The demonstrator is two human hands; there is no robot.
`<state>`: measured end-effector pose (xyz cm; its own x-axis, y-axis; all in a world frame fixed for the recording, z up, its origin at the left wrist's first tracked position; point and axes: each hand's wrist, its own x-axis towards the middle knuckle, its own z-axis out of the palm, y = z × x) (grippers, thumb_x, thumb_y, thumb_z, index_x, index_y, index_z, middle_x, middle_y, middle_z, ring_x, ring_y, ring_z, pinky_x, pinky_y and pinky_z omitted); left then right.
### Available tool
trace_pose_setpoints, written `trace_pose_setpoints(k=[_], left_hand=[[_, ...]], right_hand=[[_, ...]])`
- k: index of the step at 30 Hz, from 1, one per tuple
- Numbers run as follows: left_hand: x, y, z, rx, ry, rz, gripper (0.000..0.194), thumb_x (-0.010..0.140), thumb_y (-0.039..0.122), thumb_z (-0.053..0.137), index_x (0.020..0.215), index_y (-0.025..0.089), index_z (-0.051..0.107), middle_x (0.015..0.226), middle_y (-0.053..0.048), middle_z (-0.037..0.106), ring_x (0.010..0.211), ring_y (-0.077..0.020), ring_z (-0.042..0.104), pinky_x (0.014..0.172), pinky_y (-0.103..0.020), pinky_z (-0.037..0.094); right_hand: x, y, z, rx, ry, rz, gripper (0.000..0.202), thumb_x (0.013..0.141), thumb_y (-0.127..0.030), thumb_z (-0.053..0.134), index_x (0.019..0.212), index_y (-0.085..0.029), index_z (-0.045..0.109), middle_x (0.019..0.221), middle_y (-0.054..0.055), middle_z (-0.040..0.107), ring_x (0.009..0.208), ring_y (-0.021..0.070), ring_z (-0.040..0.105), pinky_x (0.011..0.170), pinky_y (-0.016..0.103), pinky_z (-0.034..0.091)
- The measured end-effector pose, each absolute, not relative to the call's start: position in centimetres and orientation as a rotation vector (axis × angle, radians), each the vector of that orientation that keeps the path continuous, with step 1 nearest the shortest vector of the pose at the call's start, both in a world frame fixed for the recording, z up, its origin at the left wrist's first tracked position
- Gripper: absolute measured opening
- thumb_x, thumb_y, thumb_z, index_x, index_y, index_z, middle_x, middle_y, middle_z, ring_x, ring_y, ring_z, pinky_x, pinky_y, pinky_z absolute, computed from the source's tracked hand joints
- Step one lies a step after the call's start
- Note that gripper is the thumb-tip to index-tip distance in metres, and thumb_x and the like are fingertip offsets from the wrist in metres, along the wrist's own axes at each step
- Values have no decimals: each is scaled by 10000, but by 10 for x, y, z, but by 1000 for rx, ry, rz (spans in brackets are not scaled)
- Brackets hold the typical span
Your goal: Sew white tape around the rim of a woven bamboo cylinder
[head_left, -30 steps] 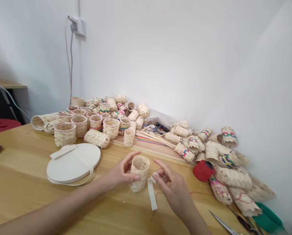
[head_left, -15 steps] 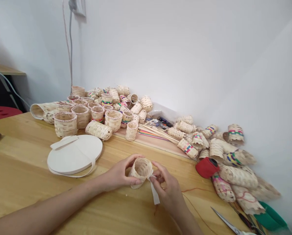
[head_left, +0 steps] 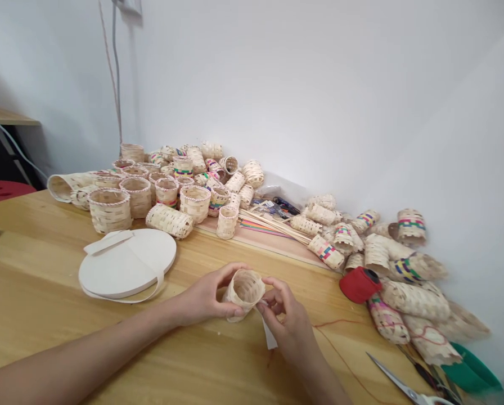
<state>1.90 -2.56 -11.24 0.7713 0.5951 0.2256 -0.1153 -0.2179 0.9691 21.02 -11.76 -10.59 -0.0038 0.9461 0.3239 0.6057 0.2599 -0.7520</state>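
Note:
A small woven bamboo basket (head_left: pixel 244 289) is held just above the table, its round mouth tilted up toward me. My left hand (head_left: pixel 205 298) wraps its thumb and fingers around the basket's left side. At the right rim, my right hand (head_left: pixel 286 315) is closed in a pinch on a white fabric strip (head_left: pixel 270 336). The strip's loose end hangs below my fingers, and the pinched part is mostly hidden by them. A short bit of red thread shows under the strip's end.
A flat roll of white tape (head_left: pixel 127 267) lies to the left. Many woven baskets (head_left: pixel 108 211) crowd the back. On the right are a red thread spool (head_left: pixel 360 285), scissors (head_left: pixel 397 379), a green container (head_left: pixel 473 368) and more baskets. Bamboo strips (head_left: pixel 273 225) lie by the wall.
My right fingers have closed in on the strip at the rim, so less of it shows. The basket and my left hand have hardly moved; the view has shifted slightly.

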Motion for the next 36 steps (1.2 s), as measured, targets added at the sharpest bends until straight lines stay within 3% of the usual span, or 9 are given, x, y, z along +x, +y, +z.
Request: trace_pose_setpoints(k=[12,17,21,26,29,32,36], left_hand=[[18,-24,-114,1670,362,663,663,684,205,715,1263,203,393,1261,-100,526,1165,-234,498,999,-391,379],[17,-24,-121,1557,372,719,767,685,298,739,1320,192,323,1282,-123,505,1145,-249,511,965,-393,405],[18,-27,-123,1536,372,734,829,679,314,752,1357,214,285,1287,-113,507,1162,-251,505,983,-398,392],[18,-33,-116,1626,468,791,763,658,406,751,1290,208,374,1251,-102,528,1124,-266,518,944,-387,424],[14,-37,-108,1769,501,805,576,824,484,547,1298,194,395,1240,-96,549,1132,-253,506,955,-377,407],[11,-40,-101,1857,560,819,438,934,432,340,1291,191,422,1281,-80,535,1184,-225,470,1004,-357,358],[11,-43,-98,1852,587,809,411,927,402,360,1273,190,422,1259,-73,555,1168,-222,486,975,-347,384]], right_hand=[[205,-117,-111,-1468,-1664,554,344,845,-212,511,1184,-202,453,743,-19,635,576,118,583,524,202,467],[201,-122,-108,-1411,-1730,388,445,855,-195,514,1288,-223,416,768,-15,641,632,124,614,596,212,505],[201,-126,-105,-1309,-1883,161,407,873,-171,505,1271,-244,458,793,-4,645,633,125,606,643,231,514],[202,-127,-104,-1209,-2047,-28,349,898,-158,486,1238,-232,492,855,28,668,700,143,627,680,251,521],[202,-127,-103,-1213,-2047,-82,313,903,-162,480,1211,-211,508,855,39,676,691,145,635,667,251,527],[202,-127,-102,-1222,-2023,-89,290,897,-165,490,1183,-199,523,845,41,679,688,143,639,660,242,531],[201,-128,-104,-1250,-1995,-27,314,889,-172,499,1201,-211,509,823,33,677,671,146,638,659,251,537]])
